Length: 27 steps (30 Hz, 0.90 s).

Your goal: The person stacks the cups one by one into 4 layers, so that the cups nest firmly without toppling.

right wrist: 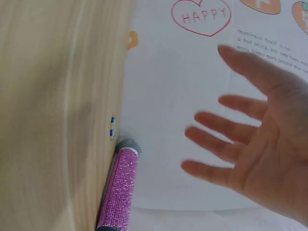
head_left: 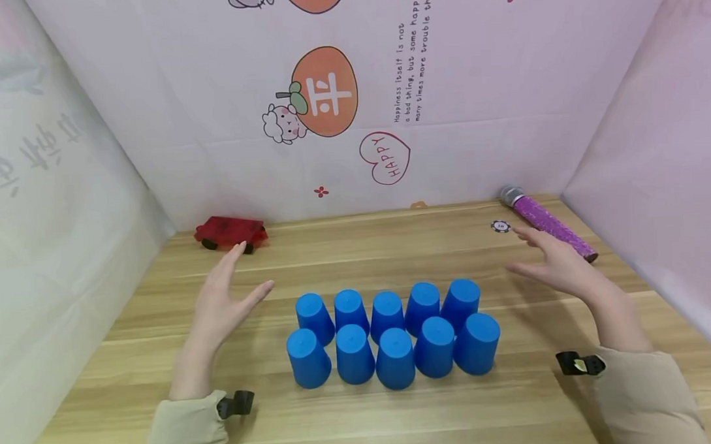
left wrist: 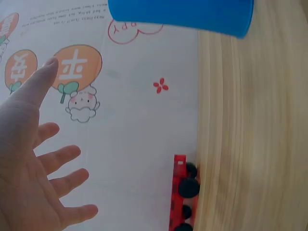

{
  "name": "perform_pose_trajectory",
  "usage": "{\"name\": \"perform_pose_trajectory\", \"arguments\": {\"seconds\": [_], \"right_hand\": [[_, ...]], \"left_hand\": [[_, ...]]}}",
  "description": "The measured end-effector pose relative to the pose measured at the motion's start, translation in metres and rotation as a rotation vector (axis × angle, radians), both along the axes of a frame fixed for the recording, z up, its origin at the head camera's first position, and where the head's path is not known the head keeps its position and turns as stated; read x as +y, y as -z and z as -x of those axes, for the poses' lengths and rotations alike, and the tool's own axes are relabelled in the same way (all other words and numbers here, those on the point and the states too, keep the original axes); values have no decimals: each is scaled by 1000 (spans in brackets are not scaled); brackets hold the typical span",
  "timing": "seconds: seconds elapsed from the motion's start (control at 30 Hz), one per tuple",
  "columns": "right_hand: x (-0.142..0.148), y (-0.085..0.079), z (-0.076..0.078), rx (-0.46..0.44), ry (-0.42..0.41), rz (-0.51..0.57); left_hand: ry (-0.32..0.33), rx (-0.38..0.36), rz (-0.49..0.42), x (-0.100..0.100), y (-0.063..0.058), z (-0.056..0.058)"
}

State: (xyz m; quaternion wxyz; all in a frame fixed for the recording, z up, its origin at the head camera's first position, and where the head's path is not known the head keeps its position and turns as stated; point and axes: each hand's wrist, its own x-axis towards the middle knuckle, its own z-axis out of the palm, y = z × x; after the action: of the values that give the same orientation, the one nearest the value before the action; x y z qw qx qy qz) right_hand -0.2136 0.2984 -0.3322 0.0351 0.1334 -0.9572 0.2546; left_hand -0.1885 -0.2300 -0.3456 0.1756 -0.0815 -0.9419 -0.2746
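Several blue cups stand upside down in two rows on the wooden table, among them a front cup and a back cup. To the left of the rows, my left hand is held in the air with its fingers apart, holding nothing. My right hand hovers on the other side, likewise spread and without anything in it. In the left wrist view, the side of a blue cup shows at the top. The right wrist view has no cup in it, only my spread right hand.
A red toy car sits at the back left by the wall. Behind my right hand lie a purple glittery microphone and a small round chip. Printed white cloth walls the table at the back and sides.
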Motion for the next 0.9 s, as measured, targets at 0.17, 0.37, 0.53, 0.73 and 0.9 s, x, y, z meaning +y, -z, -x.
{"name": "perform_pose_trajectory", "arguments": {"seconds": [0.17, 0.37, 0.53, 0.73, 0.9], "right_hand": [[-4, -3, -5, -55, -83, 56], [-17, -2, -7, -66, -240, 109], [-28, 1, -7, -96, -345, 143], [-35, 5, -6, -122, -399, 176], [-40, 11, -3, -173, -404, 195]], "left_hand": [[59, -13, -70, 9, 0, -2], [132, -85, -140, 16, 0, -4], [164, -156, -150, 23, 3, -4], [247, -219, -216, 28, 9, -3], [299, -248, -233, 33, 14, -2]]}}
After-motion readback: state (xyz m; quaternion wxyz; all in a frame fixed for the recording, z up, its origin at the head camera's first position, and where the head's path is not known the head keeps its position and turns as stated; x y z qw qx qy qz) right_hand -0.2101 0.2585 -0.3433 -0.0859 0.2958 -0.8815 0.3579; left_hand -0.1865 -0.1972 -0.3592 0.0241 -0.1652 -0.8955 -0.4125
